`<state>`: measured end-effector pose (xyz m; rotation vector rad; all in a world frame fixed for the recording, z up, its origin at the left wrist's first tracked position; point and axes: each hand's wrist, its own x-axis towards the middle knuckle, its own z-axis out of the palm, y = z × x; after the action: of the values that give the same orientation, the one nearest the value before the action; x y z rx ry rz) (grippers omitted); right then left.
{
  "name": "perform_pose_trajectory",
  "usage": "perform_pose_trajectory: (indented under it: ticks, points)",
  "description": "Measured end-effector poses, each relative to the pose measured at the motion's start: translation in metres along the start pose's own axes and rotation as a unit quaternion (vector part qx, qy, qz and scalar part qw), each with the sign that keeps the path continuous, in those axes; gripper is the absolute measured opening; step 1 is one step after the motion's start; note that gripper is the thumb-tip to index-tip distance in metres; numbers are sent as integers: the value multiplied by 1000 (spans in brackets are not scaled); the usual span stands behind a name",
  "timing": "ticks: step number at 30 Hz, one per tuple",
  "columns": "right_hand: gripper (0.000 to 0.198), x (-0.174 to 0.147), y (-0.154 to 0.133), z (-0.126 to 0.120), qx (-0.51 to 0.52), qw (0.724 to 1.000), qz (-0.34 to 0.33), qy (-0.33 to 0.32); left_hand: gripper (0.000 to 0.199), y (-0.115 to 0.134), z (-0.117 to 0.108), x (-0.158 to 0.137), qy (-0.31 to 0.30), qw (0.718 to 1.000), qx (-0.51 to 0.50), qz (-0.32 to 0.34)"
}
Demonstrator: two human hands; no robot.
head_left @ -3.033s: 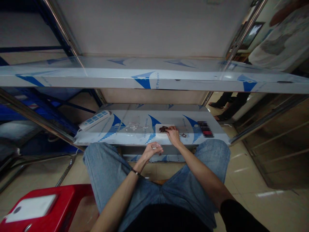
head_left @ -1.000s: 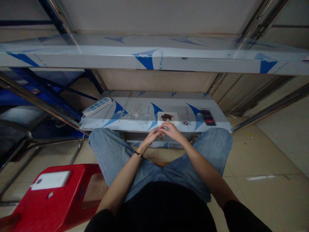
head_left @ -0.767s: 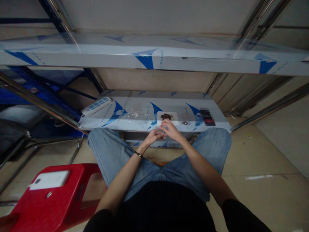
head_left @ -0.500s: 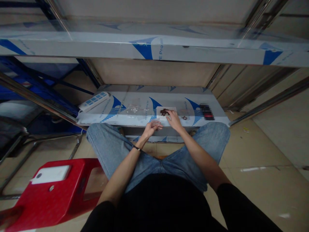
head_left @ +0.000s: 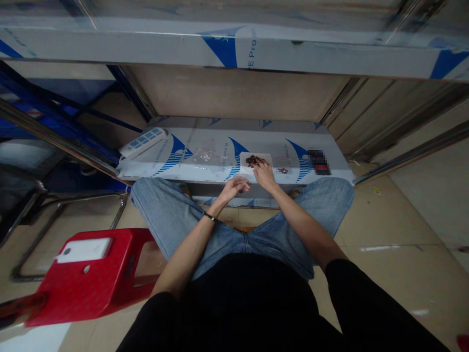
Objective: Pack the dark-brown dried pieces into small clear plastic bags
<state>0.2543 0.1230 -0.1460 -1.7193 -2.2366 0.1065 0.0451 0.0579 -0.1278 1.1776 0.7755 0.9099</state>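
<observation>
Small dark brown pieces [head_left: 251, 160] lie heaped on a white, flat square sheet or tray [head_left: 245, 171] on the low shelf. The fingers of my right hand [head_left: 264, 175] reach down onto the right side of this heap, stretched out and slightly apart; their tips are partly hidden among the pieces. Just in front of the shelf edge, my left hand [head_left: 233, 187] is held palm up with its fingers curled. Something clear and shiny seems to be in it, too blurred to name. Right of the white square lies a small clear bag [head_left: 284, 162] beside some small brown bits [head_left: 282, 170].
Crumpled clear plastic [head_left: 205, 152] and a white power strip [head_left: 143, 142] lie on the shelf [head_left: 198, 171]. A blurred-out dark item [head_left: 319, 162] is at its right. An upper shelf [head_left: 154, 46] hangs above. Left stands a red stool [head_left: 91, 283] bearing a white device [head_left: 85, 250].
The camera view has tilted a little downward. My right hand's fingers have shifted on the brown pieces, uncovering more of the heap. My left hand stays near the shelf edge, still curled.
</observation>
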Motion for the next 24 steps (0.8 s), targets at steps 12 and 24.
perform_pose_trajectory:
  ticks: [12,24]
  points:
    - [27,6,6,3,44,996,5,76,39,8,6,-5,6,1000,19,-13]
    - [19,10,-2,-10,147,977,35,149,59,15,11,-9,-60,980,-170,-87]
